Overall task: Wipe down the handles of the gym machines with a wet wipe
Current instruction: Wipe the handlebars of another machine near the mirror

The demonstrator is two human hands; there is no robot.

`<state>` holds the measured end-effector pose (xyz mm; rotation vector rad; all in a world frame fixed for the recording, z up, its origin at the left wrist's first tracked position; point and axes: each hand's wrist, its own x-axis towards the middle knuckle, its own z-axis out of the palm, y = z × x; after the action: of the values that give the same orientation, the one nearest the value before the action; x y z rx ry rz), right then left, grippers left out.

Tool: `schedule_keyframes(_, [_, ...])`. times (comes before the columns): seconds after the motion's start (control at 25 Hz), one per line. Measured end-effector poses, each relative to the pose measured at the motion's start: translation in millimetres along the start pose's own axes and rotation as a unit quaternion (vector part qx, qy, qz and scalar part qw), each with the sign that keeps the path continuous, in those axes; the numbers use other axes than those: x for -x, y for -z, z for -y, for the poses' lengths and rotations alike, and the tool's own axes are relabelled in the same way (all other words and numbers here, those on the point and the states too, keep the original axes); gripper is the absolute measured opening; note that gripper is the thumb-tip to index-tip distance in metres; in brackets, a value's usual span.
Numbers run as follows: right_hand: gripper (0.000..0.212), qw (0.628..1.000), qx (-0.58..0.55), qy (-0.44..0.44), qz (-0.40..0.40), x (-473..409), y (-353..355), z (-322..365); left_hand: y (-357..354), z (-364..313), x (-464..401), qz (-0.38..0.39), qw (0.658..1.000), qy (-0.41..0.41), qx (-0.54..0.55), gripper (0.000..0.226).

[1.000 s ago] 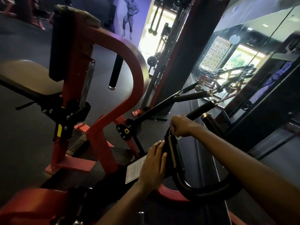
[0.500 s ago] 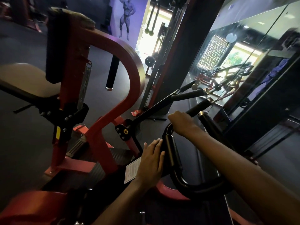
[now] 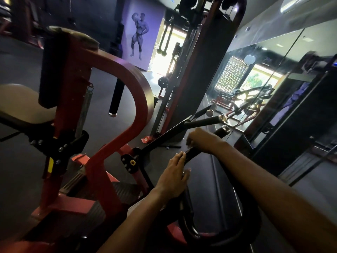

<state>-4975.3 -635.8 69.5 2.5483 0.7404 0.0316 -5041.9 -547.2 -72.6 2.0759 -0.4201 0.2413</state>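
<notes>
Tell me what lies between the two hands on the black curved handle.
Head view: only a short bare stretch of the black curved handle separates the left hand from the right hand; no wipe is visible there.

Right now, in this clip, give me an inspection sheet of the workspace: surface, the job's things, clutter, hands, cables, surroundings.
Surface: dark gym floor, dimly lit.
Job's things: black curved handle bar on the red machine frame; further black grips beyond it. Wet wipe: not clearly visible.
Clutter: small dark rod lying on the floor.
Hands: left hand resting on the bar, fingers extended; right hand closed over the bar's upper end.
Cables: thin cable on the tall cable tower.
Surroundings: wall mirror on the right, bodybuilder mural, tan seat pad on the left.
</notes>
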Motion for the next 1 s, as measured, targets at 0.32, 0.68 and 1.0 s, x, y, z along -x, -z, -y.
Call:
schedule_keyframes(0.32, [0.018,0.998,0.014,-0.019,0.050,-13,4,-23,-7,5,-18,0.015,1.000,0.020,0.018,0.060])
schedule_keyframes(0.68, [0.023,0.986,0.054,-0.159,-0.015,-2,13,-65,-3,0,-11,0.014,0.999,0.025,0.024,0.062])
schedule_keyframes(1.0, [0.021,0.998,0.010,-0.064,-0.011,-13,-6,2,-5,1,-8,-0.008,0.998,0.034,0.049,0.064])
